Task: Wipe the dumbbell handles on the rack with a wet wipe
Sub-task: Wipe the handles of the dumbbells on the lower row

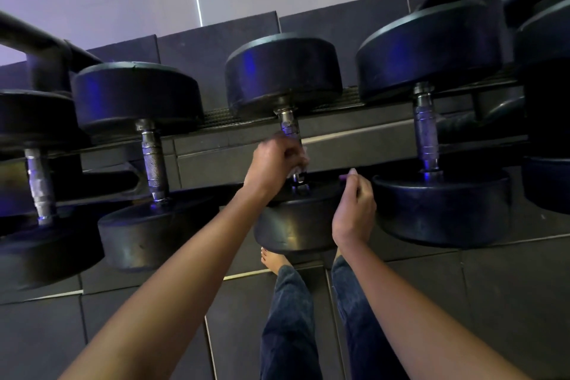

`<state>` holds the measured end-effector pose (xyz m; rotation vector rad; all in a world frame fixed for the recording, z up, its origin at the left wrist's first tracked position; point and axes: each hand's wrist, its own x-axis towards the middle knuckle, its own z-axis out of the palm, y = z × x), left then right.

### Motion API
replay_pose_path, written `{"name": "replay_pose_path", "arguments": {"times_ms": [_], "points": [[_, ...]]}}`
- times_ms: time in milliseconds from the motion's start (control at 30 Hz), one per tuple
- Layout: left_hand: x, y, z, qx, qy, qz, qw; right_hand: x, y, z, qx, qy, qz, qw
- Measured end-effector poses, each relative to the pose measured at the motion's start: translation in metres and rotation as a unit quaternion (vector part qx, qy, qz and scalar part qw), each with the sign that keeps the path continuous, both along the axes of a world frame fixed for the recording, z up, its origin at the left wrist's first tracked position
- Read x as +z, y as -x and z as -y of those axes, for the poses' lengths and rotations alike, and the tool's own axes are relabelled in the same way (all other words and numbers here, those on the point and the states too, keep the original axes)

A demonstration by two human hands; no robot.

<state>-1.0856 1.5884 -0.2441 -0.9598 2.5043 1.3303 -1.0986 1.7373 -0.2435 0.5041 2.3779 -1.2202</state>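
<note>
Several black dumbbells lie across the rack (354, 145), each with a knurled steel handle. My left hand (277, 163) grips the handle (289, 123) of the middle dumbbell, fingers curled round it with a white wet wipe (303, 160) showing at the knuckles. My right hand (354, 210) rests on the near head (296, 228) of the same dumbbell, fingers loosely curled and thumb raised; it seems to hold nothing. The lower part of the handle is hidden by my left hand.
A dumbbell handle (153, 160) lies to the left and another dumbbell handle (426, 129) to the right. A further handle (38, 185) sits at the far left. My legs and bare foot (273, 259) stand on dark floor tiles below the rack.
</note>
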Motion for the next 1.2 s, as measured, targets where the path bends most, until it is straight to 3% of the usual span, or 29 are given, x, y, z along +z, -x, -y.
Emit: {"name": "replay_pose_path", "arguments": {"times_ms": [167,367,533,600,700,800,967,1100,1133,1200], "points": [[-0.005,0.015,-0.005,-0.020,0.119,-0.047,0.992,-0.001,0.000,0.000,0.003,-0.006,0.000,1.000],[-0.001,-0.009,-0.002,-0.099,0.058,-0.015,0.993,0.002,-0.001,0.000,0.016,-0.005,-0.010,1.000],[-0.009,0.014,0.003,0.075,0.095,-0.075,0.990,0.001,0.000,0.000,0.010,-0.007,0.003,1.000],[-0.008,0.008,-0.002,0.125,0.033,-0.066,0.989,0.001,-0.001,0.000,0.009,-0.003,0.003,1.000],[0.000,-0.015,-0.007,0.074,-0.083,-0.007,0.994,0.003,0.000,0.000,0.007,0.006,-0.003,1.000],[-0.004,-0.019,-0.001,0.106,-0.106,-0.015,0.989,0.006,0.000,0.001,0.004,0.008,0.002,1.000],[-0.023,0.016,0.016,0.358,-0.196,-0.135,0.903,0.005,0.001,0.000,0.002,0.011,0.004,1.000],[-0.034,0.021,0.012,0.470,-0.381,-0.119,0.788,0.004,0.001,-0.001,0.003,0.012,0.001,1.000],[-0.034,0.021,0.013,0.481,-0.401,-0.110,0.772,0.005,0.001,-0.001,0.004,0.014,0.000,1.000],[-0.035,0.021,0.016,0.468,-0.351,-0.113,0.803,0.005,0.000,0.000,0.005,0.018,0.002,1.000]]}}
